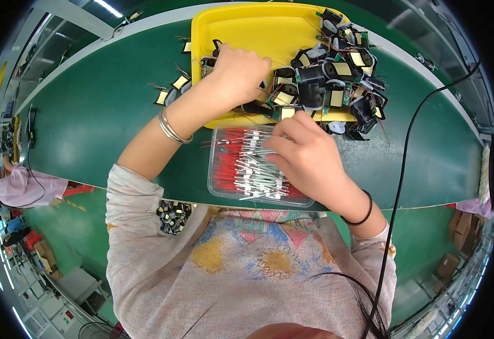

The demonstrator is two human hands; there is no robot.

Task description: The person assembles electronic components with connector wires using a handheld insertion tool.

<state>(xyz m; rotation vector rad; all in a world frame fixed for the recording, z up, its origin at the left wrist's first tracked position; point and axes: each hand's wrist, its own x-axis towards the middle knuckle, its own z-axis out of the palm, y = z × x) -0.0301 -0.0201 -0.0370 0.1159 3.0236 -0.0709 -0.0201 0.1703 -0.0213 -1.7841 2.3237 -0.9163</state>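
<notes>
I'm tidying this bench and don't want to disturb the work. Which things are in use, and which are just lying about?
In use:
left hand among the coil parts in the yellow tray
right hand in the clear box of red wires

Lying about:
loose parts on the green belt
black cable

The yellow tray is showing smooth, slightly glossy plastic. The clear box is looking like thin transparent plastic, glinting along its rim, and the red wires inside are wearing shiny sleeves. The green surface is lying matt and even. The coils are showing black plastic and glossy yellow tape. Thin metal bangles are gleaming.
</notes>
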